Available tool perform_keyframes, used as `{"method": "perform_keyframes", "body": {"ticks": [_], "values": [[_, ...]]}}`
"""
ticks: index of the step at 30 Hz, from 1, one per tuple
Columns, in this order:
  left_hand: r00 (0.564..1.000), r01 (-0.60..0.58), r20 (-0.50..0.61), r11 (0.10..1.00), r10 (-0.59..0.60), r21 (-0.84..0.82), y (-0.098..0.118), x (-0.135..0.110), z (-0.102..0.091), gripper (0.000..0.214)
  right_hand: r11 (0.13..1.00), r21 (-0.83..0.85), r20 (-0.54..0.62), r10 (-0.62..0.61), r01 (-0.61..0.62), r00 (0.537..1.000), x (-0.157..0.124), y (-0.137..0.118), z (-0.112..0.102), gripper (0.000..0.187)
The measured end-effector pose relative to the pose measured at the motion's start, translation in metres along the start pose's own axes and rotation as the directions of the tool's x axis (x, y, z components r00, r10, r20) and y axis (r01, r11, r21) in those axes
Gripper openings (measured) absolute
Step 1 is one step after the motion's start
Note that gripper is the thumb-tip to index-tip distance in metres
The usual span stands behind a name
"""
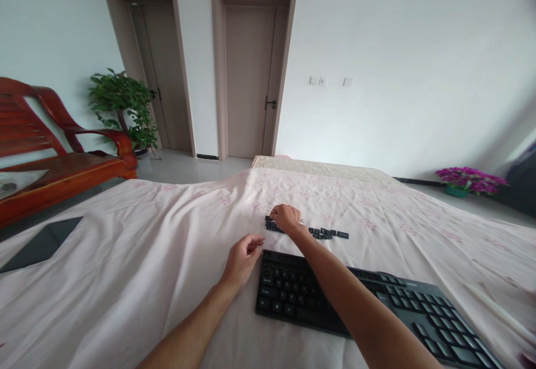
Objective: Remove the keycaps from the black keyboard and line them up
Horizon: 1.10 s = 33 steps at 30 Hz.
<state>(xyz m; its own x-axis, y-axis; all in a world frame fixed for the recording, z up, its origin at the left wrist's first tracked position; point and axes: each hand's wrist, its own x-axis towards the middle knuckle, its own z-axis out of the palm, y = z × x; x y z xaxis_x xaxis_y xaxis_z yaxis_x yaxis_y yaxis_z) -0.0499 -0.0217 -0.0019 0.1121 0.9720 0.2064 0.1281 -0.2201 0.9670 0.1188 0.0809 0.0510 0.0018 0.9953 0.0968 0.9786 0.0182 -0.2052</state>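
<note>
A black keyboard (pixel 377 307) lies on the pink floral sheet (pixel 167 229) in front of me. Beyond it, a row of several loose black keycaps (pixel 329 234) rests on the sheet. My right hand (pixel 286 217) reaches over the keyboard and rests on the left end of that row, fingers curled down onto the keycaps. My left hand (pixel 243 257) hovers just left of the keyboard's upper-left corner, fingers loosely curled with thumb and fingertips close together; whether it holds anything is hidden.
A dark flat pad (pixel 39 243) lies at the sheet's left edge. A red wooden bench (pixel 62 157) stands left, a potted plant (pixel 121 106) behind it. Two closed doors (pixel 247 78) face me. Purple flowers (pixel 469 180) sit on the floor at right.
</note>
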Motion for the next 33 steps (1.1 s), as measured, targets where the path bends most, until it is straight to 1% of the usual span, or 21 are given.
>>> {"method": "perform_keyframes", "body": {"ticks": [7,12,15,18,20,21,23,25,27,28,30,32,33], "values": [[1.000,0.003,0.006,1.000,-0.003,0.029,0.002,0.000,0.000,0.025,1.000,-0.009,0.031,0.000,0.000,1.000,-0.001,0.000,-0.003,0.023],[1.000,0.003,0.004,1.000,-0.004,0.026,0.004,-0.001,-0.001,0.025,1.000,-0.008,0.025,-0.002,0.002,1.000,-0.004,-0.003,-0.006,0.023],[1.000,-0.007,0.002,1.000,0.007,0.027,0.004,-0.001,-0.001,0.024,1.000,-0.001,-0.004,-0.017,0.017,1.000,-0.010,-0.005,-0.015,0.029],[1.000,-0.013,0.006,1.000,0.013,0.028,0.006,-0.002,-0.001,0.024,0.999,0.016,-0.040,-0.039,0.040,0.998,-0.023,-0.006,-0.030,0.040],[1.000,-0.012,0.005,0.999,0.012,0.035,0.007,-0.004,-0.001,0.024,0.996,0.031,-0.066,-0.085,0.087,0.994,-0.036,-0.007,-0.042,0.043],[1.000,-0.013,0.002,0.999,0.013,0.047,0.008,-0.004,-0.001,0.024,0.991,0.038,-0.083,-0.124,0.128,0.989,-0.044,-0.007,-0.048,0.042],[1.000,-0.020,0.000,0.997,0.021,0.080,0.008,-0.005,0.000,0.023,0.969,0.058,-0.139,-0.231,0.241,0.963,-0.062,-0.007,-0.057,0.038],[0.999,-0.036,0.004,0.994,0.036,0.107,0.007,-0.006,0.000,0.022,0.950,0.147,-0.186,-0.247,0.275,0.951,-0.080,-0.006,-0.062,0.041],[0.999,-0.049,0.012,0.992,0.048,0.116,0.007,-0.006,0.001,0.022,0.904,0.329,-0.207,-0.212,0.272,0.955,-0.096,-0.005,-0.061,0.046],[0.999,-0.053,0.017,0.992,0.051,0.116,0.006,-0.007,0.001,0.022,0.859,0.441,-0.204,-0.185,0.259,0.961,-0.102,-0.005,-0.058,0.046],[0.998,-0.059,0.032,0.992,0.056,0.109,0.007,-0.008,0.001,0.022,0.737,0.641,-0.177,-0.130,0.215,0.976,-0.113,-0.005,-0.050,0.044],[0.997,-0.060,0.046,0.993,0.056,0.098,0.008,-0.009,0.002,0.022,0.635,0.754,-0.147,-0.087,0.169,0.985,-0.122,-0.004,-0.042,0.042],[0.997,-0.060,0.051,0.994,0.056,0.093,0.008,-0.010,0.002,0.022,0.608,0.778,-0.139,-0.080,0.158,0.987,-0.125,-0.004,-0.040,0.041]]}}
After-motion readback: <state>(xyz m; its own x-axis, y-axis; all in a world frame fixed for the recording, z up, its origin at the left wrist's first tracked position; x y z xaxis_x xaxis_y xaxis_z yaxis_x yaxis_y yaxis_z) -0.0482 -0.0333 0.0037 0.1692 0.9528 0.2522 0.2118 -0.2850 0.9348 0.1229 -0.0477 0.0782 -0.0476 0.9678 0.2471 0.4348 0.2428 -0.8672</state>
